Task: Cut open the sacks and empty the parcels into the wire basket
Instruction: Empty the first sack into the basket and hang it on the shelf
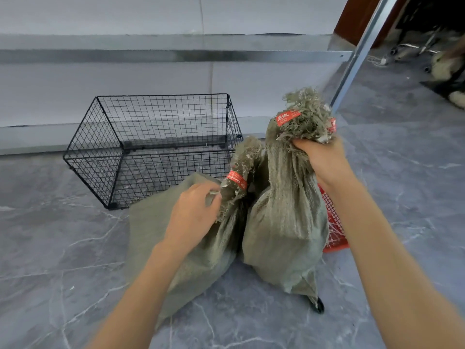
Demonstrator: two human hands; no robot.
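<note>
Olive-green woven plastic sacks, two, standing side by side and touching on a grey veined tile floor [75, 248].

Right hand [324, 159]: fist closed round the gathered neck of the right sack [286, 217], holding it upright. Frayed fibres sprout above the fist, bound by a red tag [288, 117] with white print.

Left hand [193, 212]: fingers curled on the neck of the left sack [201, 248], just below a second red tag [236, 179]. This sack slumps lower, its top leaning toward its neighbour.

Both necks tied shut, both bodies bulging.

Red plastic mesh basket [333, 222]: just behind the right sack, partly hidden.

Black wire basket [100, 137]: on the floor beyond the sacks, near the left one, before a pale wall carrying a metal shelf rail [176, 56].
</note>
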